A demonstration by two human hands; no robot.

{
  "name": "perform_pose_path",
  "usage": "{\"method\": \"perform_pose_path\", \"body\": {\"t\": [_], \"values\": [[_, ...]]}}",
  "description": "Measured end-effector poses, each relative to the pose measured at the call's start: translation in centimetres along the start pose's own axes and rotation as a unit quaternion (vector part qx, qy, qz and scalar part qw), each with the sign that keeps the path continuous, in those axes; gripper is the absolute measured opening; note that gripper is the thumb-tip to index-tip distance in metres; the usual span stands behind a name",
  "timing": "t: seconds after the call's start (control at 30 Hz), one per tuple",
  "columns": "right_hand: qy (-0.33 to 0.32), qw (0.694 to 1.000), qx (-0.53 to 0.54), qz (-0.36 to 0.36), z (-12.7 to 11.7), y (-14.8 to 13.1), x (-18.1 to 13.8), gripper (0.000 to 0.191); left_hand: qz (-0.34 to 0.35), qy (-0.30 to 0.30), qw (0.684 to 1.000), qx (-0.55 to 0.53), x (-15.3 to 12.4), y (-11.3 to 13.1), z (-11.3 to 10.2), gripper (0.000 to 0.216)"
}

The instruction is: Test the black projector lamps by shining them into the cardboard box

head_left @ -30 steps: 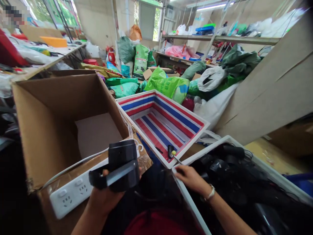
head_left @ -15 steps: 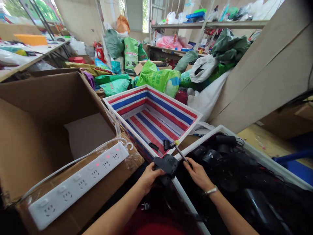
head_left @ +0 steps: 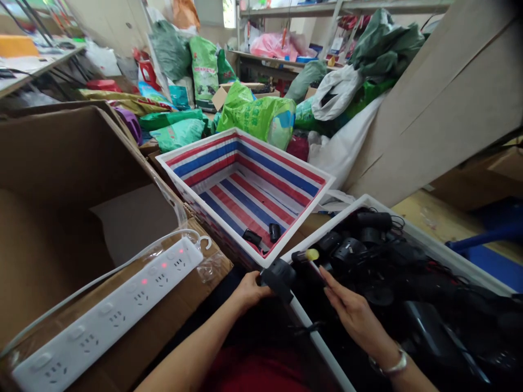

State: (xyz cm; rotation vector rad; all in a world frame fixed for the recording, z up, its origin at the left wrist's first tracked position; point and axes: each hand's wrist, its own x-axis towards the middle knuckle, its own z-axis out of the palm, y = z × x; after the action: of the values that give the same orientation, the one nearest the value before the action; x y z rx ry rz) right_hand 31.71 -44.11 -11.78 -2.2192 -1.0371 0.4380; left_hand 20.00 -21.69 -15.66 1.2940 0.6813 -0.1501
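Note:
My left hand grips a black plastic device with a rounded end, above the rim of the dark-filled bin. What the device is, I cannot make out. In my right hand is a small hammer with a yellow end on its head, held just right of the device and apart from it. The hammer's handle is partly blurred. Two small black pieces lie in the near corner of a white crate with a red, white and blue striped lining; one is a short black cylinder.
A white-rimmed bin of black devices and cables stands at right. At left, a lit white power strip lies on cardboard beside a large open carton. Behind the crate are green bags; a tan panel leans at right.
My right hand with the hammer has moved right and down, away from the crate's corner. The hammer head has come away from the short black cylinder. The view has tilted down slightly.

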Motion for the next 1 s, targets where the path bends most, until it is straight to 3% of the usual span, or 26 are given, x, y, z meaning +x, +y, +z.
{"method": "perform_pose_path", "body": {"t": [0.13,0.2,0.27,0.37,0.4,0.43,0.53,0.57,0.63,0.73,0.83,0.9,1.0], "values": [[-0.052,0.997,-0.045,-0.025,0.0,-0.2,0.6,0.044,0.008,0.004,1.0,0.003,0.1,-0.4,-0.1,0.035],[-0.025,0.997,-0.051,-0.046,-1.1,-1.5,0.9,0.043,0.006,0.005,1.0,0.001,0.0,-0.4,-0.1,0.035],[0.053,0.995,-0.04,-0.074,-2.3,-2.9,1.0,0.043,0.001,0.012,1.0,0.003,-0.2,-0.3,-0.1,0.035],[0.242,0.966,-0.011,-0.085,-2.6,-3.5,0.5,0.05,-0.002,0.025,1.0,0.007,-0.2,-0.3,-0.1,0.034],[0.258,0.962,-0.008,-0.085,-2.3,-3.0,0.2,0.052,-0.001,0.025,1.0,0.008,-0.2,-0.3,-0.1,0.035],[0.231,0.97,-0.008,-0.078,-1.7,-2.3,-0.1,0.051,0.001,0.024,1.0,0.008,-0.2,-0.3,-0.1,0.034],[0.012,1.0,-0.012,-0.01,-0.2,0.1,-0.6,0.045,0.004,0.024,1.0,0.008,-0.1,-0.5,0.0,0.031],[-0.023,0.999,-0.008,0.023,-0.1,0.6,-0.6,0.044,0.004,0.026,1.0,0.004,-0.1,-0.6,0.0,0.029],[0.001,0.998,-0.001,0.062,-0.3,0.8,-0.2,0.047,0.003,0.023,1.0,-0.016,-0.1,-0.7,0.1,0.028],[0.089,0.994,0.014,0.069,-1.5,-0.2,0.6,0.053,-0.02,-0.005,0.996,-0.084,-0.2,-0.6,-0.3,0.035],[0.113,0.988,0.051,0.088,-1.8,-1.3,1.1,0.055,-0.058,-0.037,0.982,-0.176,-0.9,-0.5,-1.2,0.046],[0.107,0.985,0.084,0.104,-1.4,-1.7,1.1,0.057,-0.085,-0.074,0.962,-0.25,-1.8,-0.5,-2.1,0.055],[0.088,0.981,0.126,0.118,-0.1,-1.9,1.0,0.059,-0.098,-0.165,0.903,-0.386,-3.1,-0.9,-3.1,0.072]]}}
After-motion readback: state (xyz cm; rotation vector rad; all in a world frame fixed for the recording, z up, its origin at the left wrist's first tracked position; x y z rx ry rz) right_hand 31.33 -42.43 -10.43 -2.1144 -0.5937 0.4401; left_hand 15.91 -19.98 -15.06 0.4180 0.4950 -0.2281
